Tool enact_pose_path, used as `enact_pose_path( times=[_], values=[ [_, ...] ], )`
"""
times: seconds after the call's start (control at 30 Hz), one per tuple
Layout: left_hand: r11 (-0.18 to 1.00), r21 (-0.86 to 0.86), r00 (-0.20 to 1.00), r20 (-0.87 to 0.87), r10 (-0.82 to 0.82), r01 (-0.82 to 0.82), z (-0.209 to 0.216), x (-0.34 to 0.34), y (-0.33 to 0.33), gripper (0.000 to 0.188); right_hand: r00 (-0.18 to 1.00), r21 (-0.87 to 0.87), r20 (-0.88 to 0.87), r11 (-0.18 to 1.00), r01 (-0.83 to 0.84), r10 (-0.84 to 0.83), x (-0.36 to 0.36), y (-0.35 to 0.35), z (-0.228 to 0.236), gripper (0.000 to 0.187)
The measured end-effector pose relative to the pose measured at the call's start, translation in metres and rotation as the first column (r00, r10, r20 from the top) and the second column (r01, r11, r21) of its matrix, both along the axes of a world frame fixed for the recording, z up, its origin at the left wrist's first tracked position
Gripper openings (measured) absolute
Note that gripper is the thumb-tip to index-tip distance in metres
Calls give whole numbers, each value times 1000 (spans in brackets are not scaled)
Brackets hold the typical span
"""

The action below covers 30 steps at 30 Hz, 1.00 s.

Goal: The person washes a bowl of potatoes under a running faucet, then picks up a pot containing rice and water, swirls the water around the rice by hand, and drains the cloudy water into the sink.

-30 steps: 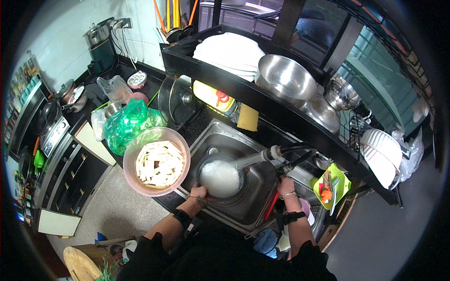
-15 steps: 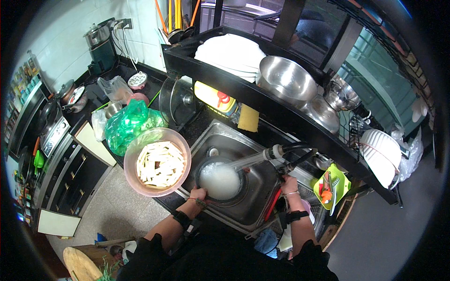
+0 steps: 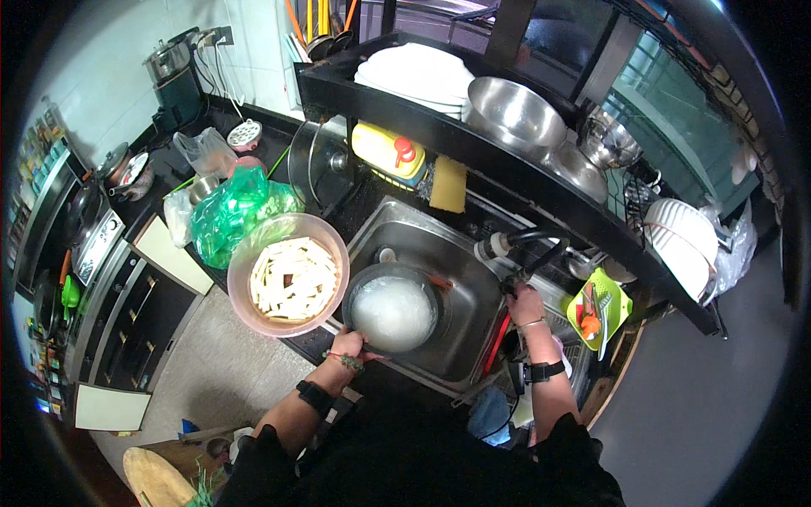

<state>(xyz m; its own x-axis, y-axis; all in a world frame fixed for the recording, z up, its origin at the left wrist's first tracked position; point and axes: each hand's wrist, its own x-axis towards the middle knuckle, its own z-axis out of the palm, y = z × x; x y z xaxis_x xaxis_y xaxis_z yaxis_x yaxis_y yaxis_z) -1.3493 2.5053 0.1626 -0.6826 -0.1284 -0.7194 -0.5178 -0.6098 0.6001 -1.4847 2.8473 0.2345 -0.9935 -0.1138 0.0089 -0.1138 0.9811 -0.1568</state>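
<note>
My left hand (image 3: pixel 348 344) grips the near rim of a dark round bowl (image 3: pixel 393 311) full of cloudy white water, held over the steel sink (image 3: pixel 439 253). My right hand (image 3: pixel 525 302) is closed on the black tap handle (image 3: pixel 513 282) at the sink's right side. The tap spout (image 3: pixel 492 246) points left over the sink. Left of the bowl, a pink basin (image 3: pixel 287 275) holding pale cut strips rests on the counter edge, touching the bowl's side.
A green plastic bag (image 3: pixel 232 211) lies behind the basin. A black rack above the sink carries white plates (image 3: pixel 418 74), steel bowls (image 3: pixel 514 110), a yellow bottle (image 3: pixel 389 152) and a sponge (image 3: pixel 448 183). A green tray (image 3: pixel 598 306) sits right. Stove and pots are far left.
The water stream from the spout into the bowl has stopped. The bowl has shifted slightly left and nearer me. My right hand stays at the tap handle.
</note>
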Motion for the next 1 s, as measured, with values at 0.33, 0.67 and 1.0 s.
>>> enact_pose_path(
  times=[0.33,0.67,1.0],
  values=[
    [988,153,987,-161,-2,27,53,59,-28,51,767,-607,-3,609,-511,641,59,-130,58,24],
    [996,85,997,-73,-22,28,46,116,-60,50,170,-93,154,186,-978,973,77,-232,2,28],
    [999,4,999,-28,-45,45,29,127,-70,47,403,299,81,363,-882,912,126,-228,-61,29]
  ],
)
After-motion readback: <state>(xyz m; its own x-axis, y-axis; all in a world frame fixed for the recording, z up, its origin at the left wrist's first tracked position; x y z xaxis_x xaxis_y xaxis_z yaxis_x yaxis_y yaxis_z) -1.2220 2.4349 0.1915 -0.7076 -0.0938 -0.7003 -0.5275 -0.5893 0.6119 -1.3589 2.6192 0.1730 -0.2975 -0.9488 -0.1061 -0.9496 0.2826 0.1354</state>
